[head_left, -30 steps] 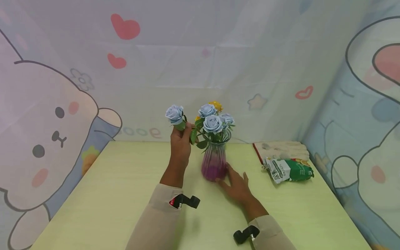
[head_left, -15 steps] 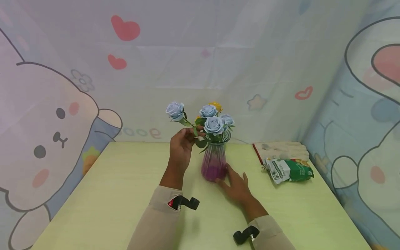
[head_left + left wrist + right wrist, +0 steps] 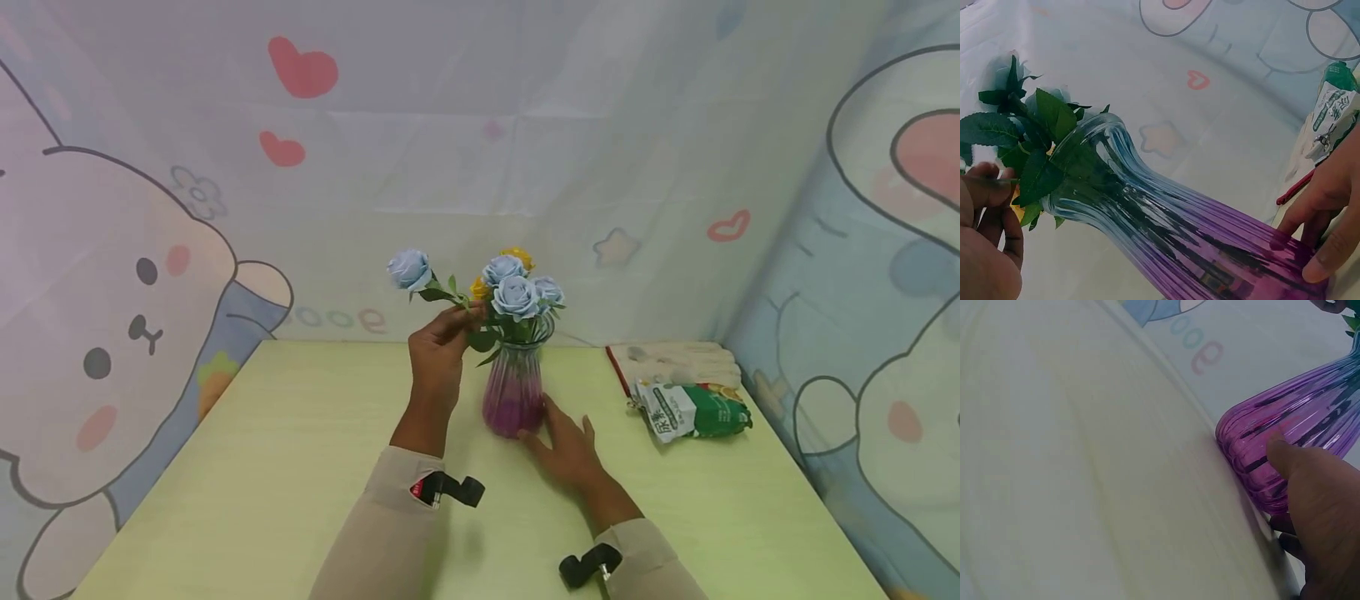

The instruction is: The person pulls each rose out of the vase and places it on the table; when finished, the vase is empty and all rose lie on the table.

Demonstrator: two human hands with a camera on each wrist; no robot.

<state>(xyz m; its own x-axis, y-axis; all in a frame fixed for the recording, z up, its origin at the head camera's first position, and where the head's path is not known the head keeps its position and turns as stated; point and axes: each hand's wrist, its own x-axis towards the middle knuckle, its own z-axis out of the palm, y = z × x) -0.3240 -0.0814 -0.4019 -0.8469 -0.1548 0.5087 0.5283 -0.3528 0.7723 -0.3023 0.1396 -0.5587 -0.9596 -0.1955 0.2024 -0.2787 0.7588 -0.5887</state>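
Observation:
A ribbed glass vase (image 3: 513,392), clear at the top and purple at the base, stands upright on the table. Several blue roses (image 3: 516,297) and some yellow flowers (image 3: 517,257) fill its mouth. My left hand (image 3: 437,358) pinches the stem of a blue rose (image 3: 409,271), which leans out to the left of the bunch; the lower end of this stem is hidden by leaves and the hand. Low on the vase, my right hand (image 3: 568,450) holds the purple base, its thumb (image 3: 1282,453) against the glass in the right wrist view.
A green and white packet (image 3: 693,410) lies at the right of the table (image 3: 247,467). Behind it are a pale, knobbly flat item (image 3: 686,358) and a thin red strip (image 3: 618,369). A printed cloth (image 3: 420,158) hangs behind the table.
My left hand has slid from just under the rose's bloom down its stem, closer to the vase. The bloom now tips further left. My right hand stays at the base.

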